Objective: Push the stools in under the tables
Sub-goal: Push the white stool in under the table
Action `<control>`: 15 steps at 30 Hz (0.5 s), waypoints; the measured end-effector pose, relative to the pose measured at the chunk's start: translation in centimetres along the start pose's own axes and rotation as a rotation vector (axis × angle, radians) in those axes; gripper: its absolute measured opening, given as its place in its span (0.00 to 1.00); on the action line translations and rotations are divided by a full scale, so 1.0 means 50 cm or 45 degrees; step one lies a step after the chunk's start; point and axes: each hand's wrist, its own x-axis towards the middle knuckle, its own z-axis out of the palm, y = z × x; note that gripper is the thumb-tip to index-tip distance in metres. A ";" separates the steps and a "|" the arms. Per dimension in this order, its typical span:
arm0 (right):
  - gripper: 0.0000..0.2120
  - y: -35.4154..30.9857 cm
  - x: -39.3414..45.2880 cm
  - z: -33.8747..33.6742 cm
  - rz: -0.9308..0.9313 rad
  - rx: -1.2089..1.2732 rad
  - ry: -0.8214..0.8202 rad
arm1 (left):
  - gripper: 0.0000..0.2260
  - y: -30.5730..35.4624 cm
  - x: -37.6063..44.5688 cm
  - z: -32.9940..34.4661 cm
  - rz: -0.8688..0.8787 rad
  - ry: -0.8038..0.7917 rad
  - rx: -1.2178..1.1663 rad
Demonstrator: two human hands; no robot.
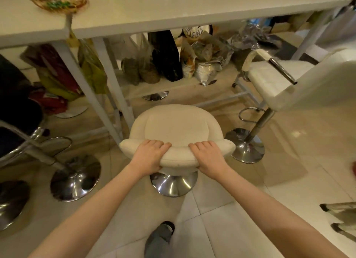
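A cream padded stool (176, 127) with a low curved backrest and a chrome round base stands on the tiled floor in front of a white table (173, 13). My left hand (149, 155) grips the left part of the backrest, fingers curled over its top. My right hand (209, 156) grips the right part the same way. The stool's seat lies just short of the table's front edge. A white square-seated stool (277, 84) with a chrome post stands to the right, out from the table. A black stool (17, 111) with a chrome frame stands at the left.
White table legs (113, 92) stand just left of the cream stool. Several bags (165, 55) sit on a low shelf under the table. A woven basket (59, 2) rests on the tabletop. Chrome bases (76, 177) dot the floor. My shoe (159, 238) is below.
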 end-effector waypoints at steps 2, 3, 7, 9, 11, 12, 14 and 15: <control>0.31 0.008 0.000 0.008 -0.009 -0.019 0.071 | 0.29 0.003 0.004 0.006 -0.020 0.004 0.015; 0.29 0.012 0.000 0.012 -0.014 -0.030 0.097 | 0.29 0.005 0.007 0.009 -0.027 0.010 0.016; 0.19 0.029 0.003 0.024 -0.056 -0.051 0.186 | 0.31 0.012 0.019 0.018 -0.032 0.027 0.026; 0.18 0.037 0.009 0.028 -0.077 -0.055 0.203 | 0.31 0.011 0.025 0.020 -0.031 0.035 0.032; 0.17 0.044 0.021 0.027 -0.083 -0.045 0.226 | 0.32 0.006 0.035 0.019 -0.044 0.044 0.035; 0.17 0.047 0.029 0.026 -0.084 -0.041 0.239 | 0.32 0.002 0.042 0.018 -0.048 0.048 0.034; 0.16 0.054 0.044 0.024 -0.087 -0.040 0.259 | 0.31 -0.007 0.057 0.018 -0.049 0.045 0.036; 0.16 0.058 0.052 0.024 -0.087 -0.042 0.265 | 0.31 -0.012 0.065 0.019 -0.049 0.041 0.038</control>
